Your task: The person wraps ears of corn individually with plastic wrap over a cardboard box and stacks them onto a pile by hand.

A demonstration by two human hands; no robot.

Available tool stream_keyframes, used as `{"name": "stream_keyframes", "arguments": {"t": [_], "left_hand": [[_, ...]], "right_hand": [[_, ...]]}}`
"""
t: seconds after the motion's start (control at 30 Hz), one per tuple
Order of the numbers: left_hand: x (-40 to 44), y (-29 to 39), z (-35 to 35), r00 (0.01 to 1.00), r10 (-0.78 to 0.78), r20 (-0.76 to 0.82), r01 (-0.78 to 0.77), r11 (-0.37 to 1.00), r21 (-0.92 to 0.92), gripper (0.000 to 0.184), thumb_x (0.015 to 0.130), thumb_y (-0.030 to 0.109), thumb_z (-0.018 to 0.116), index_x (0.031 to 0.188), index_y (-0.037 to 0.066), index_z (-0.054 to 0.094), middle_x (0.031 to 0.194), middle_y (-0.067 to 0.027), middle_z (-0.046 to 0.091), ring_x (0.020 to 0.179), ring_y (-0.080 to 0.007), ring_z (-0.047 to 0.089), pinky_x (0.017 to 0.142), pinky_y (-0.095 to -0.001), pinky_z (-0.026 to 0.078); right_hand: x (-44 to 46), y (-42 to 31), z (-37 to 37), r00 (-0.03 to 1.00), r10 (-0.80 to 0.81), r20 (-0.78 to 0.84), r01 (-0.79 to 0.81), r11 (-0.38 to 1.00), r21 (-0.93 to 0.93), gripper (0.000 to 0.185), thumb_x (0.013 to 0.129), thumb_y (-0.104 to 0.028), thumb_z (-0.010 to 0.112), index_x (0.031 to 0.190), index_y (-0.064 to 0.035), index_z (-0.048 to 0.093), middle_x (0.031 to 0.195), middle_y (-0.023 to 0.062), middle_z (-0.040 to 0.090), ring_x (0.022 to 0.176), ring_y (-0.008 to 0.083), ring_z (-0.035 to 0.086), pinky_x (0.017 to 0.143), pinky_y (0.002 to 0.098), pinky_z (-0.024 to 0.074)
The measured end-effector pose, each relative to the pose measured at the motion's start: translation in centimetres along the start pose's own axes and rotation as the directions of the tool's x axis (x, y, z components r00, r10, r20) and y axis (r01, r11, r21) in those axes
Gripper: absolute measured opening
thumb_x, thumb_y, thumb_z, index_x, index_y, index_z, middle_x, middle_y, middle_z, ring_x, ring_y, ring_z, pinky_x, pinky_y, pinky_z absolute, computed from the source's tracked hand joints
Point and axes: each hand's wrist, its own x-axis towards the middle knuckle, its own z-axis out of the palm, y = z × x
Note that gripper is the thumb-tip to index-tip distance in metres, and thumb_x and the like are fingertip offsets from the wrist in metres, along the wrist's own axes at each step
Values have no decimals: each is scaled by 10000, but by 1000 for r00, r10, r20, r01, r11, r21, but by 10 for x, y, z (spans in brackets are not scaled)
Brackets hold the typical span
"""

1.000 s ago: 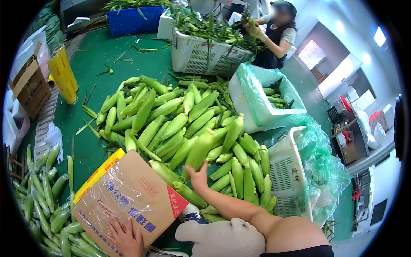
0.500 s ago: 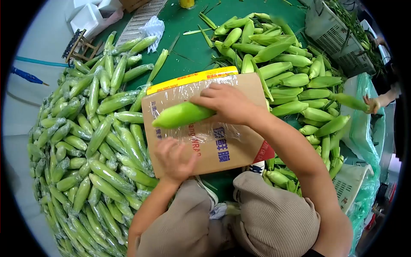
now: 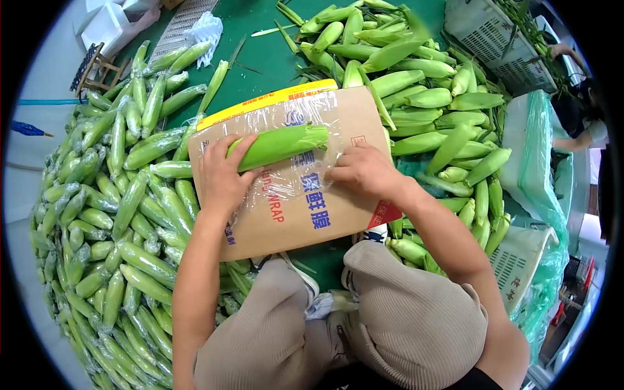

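Corn (image 3: 286,144) swapped R→L | L hand (image 3: 224,172) clasping it | R hand (image 3: 364,170) by film (image 3: 333,120), grip unclr

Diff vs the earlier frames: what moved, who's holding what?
The ear of corn, in the right hand half a second ago, is now held at its left end by the left hand. The right hand let go and shifted right, over the film-covered box. Unchanged: box before the knees, wrapped ears left, loose ears right.
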Motion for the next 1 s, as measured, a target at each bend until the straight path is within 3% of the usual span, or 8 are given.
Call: {"name": "stream_keyframes", "arguments": {"t": [0.1,0.17,0.37,0.5,0.67,0.77,0.87,1.0], "left_hand": [[-2,3,-11,998,21,54,-18,999,-43,720,715,223,916,1390,243,663,1303,-76,614,1216,-350,557,1058,-479,449],[-6,5,-11,997,14,69,-10,998,-58,726,713,224,918,1392,229,660,1295,-82,613,1220,-350,556,1060,-472,450],[-12,6,-20,994,105,0,-105,994,-43,877,661,336,957,1443,158,602,1287,-104,607,1234,-376,541,1098,-513,422],[-83,-15,-18,964,-258,60,263,960,-97,931,640,491,949,1442,168,603,1340,-146,616,1165,-362,583,1001,-494,444],[-78,-9,-4,988,-152,-42,153,988,19,156,920,258,755,1000,124,761,806,-61,717,747,-291,670,751,-377,489],[-83,-13,8,947,-220,-236,233,972,31,113,962,207,712,997,103,740,859,-86,735,779,-303,690,752,-382,509],[-118,-7,10,794,-598,-112,532,771,-350,92,1038,142,623,1034,68,678,952,-115,762,861,-281,729,841,-407,546],[-135,26,3,627,-765,-148,214,351,-912,168,1137,133,470,1087,10,572,1242,-176,702,1129,-261,682,1038,-393,519]], "right_hand": [[-27,-8,38,732,577,-363,-254,725,640,267,875,1,671,1131,-71,687,1037,118,694,1010,325,680,931,460,546],[-2,-22,25,601,563,-567,29,693,720,330,878,-22,771,1187,-91,679,1118,101,706,1025,227,691,895,366,566],[90,-42,13,962,220,-161,-249,951,-183,708,716,-359,882,1297,-79,590,1238,102,598,1218,324,550,1004,464,465],[100,-14,17,958,200,-205,-222,971,-92,674,709,-316,893,1258,-65,595,1153,116,594,1141,335,561,960,458,472],[84,-27,21,908,214,-360,-225,974,13,658,686,-220,907,1241,-48,599,1133,136,592,1087,363,558,965,474,474],[80,-33,2,906,244,-346,-284,956,-70,588,719,-209,882,1210,-36,607,1124,140,593,1063,366,567,954,471,495],[62,-17,6,990,121,-75,-134,968,-212,526,758,-225,848,1175,-29,595,1117,141,596,1055,357,585,915,437,529],[61,-45,4,996,35,87,-30,998,-56,517,766,-251,855,1139,-27,576,1116,146,594,1088,366,593,949,445,527]]}}
